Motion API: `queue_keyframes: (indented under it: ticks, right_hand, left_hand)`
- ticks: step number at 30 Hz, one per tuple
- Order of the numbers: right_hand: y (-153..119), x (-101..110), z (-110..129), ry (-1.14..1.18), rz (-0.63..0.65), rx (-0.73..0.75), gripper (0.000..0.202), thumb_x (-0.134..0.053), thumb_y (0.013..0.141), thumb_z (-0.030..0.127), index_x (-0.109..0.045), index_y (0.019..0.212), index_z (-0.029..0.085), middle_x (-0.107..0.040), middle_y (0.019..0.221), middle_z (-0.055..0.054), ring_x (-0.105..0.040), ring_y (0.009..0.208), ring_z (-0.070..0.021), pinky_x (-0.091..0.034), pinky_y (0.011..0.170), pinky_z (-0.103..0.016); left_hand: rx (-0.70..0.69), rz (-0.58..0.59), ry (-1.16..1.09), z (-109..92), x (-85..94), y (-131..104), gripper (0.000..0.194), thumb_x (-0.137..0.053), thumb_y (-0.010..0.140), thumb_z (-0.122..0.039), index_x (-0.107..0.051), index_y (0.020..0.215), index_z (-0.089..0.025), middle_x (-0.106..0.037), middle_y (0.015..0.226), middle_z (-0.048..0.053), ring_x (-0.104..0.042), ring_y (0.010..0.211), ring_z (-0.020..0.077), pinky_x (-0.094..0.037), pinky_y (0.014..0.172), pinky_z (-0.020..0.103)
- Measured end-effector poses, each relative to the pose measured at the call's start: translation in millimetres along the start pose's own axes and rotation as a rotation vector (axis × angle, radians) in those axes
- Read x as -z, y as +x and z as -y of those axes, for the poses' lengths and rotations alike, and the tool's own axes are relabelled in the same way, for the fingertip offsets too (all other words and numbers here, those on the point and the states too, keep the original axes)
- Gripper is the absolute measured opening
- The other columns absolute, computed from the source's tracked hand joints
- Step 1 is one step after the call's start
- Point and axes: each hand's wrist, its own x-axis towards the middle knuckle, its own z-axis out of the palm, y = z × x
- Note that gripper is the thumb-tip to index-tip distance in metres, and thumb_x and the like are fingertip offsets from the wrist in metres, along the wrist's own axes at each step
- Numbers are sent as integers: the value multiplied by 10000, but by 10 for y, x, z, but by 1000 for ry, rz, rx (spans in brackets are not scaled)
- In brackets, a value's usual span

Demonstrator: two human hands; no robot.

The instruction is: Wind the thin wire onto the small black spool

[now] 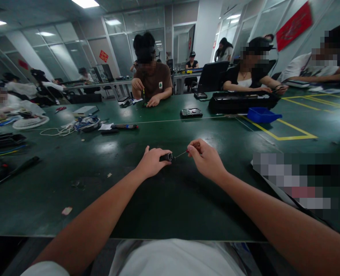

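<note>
Left hand [152, 162]: grips black cylindrical part [167, 156]
Right hand [207, 158]: grips red-handled screwdriver [182, 154]
Blue plastic bin [262, 115]: beyond right hand, contents unclear

A white top [170, 260] covers the front of the body, a short white sleeve [47, 269] shows on the left arm [92, 214], and the left hand [152, 163], right hand [207, 159] and forearms are bare

The cylinder [166, 156] lies in the left hand [152, 161], left of the screwdriver [182, 154].
</note>
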Motion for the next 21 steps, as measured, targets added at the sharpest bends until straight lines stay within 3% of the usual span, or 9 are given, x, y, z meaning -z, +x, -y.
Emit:
queue_keyframes:
  ticks: [3, 5, 7, 14, 21]
  right_hand:
    - [-2, 3, 3, 10, -6, -16, 178, -508, 957, 355, -600, 929, 206, -686, 733, -23, -653, 683, -185, -451, 652, -310]
    - [-2, 5, 13, 7, -10, -24, 198, -515, 957, 374, -616, 941, 204, -684, 729, -22, -650, 678, -185, -451, 645, -311]
    - [-2, 8, 25, -2, -16, -32, 215, -529, 952, 391, -636, 955, 204, -687, 739, -24, -648, 680, -186, -451, 643, -315]
    - [-9, 17, 30, -4, -20, -28, 225, -581, 926, 396, -684, 982, 204, -732, 841, -50, -668, 743, -201, -482, 683, -333]
    - [-10, 7, 21, -13, -14, -15, 223, -574, 931, 388, -693, 976, 205, -729, 830, -47, -662, 734, -199, -484, 675, -332]
  left_hand:
    - [8, -47, -91, -22, 6, -1, 316, -694, 867, -312, -673, 1182, -291, -670, 1237, 40, -568, 1193, 282, -197, 1177, 629]
    - [23, -97, -180, -38, 13, -1, 293, -701, 854, -288, -680, 1143, -247, -678, 1194, 55, -599, 1126, 261, -368, 1111, 513]
    - [54, -147, -260, -47, 20, 3, 307, -701, 845, -269, -666, 1145, -215, -678, 1173, 66, -613, 1086, 246, -455, 1017, 417]
    - [142, -149, -379, -117, 65, -12, 408, -542, 923, -254, -510, 1326, -206, -614, 1264, 85, -581, 1131, 227, -429, 1021, 387]
    - [110, -14, -211, -189, 58, -40, 341, -595, 900, -495, -602, 1078, -205, -668, 972, 54, -620, 874, 227, -475, 775, 359]
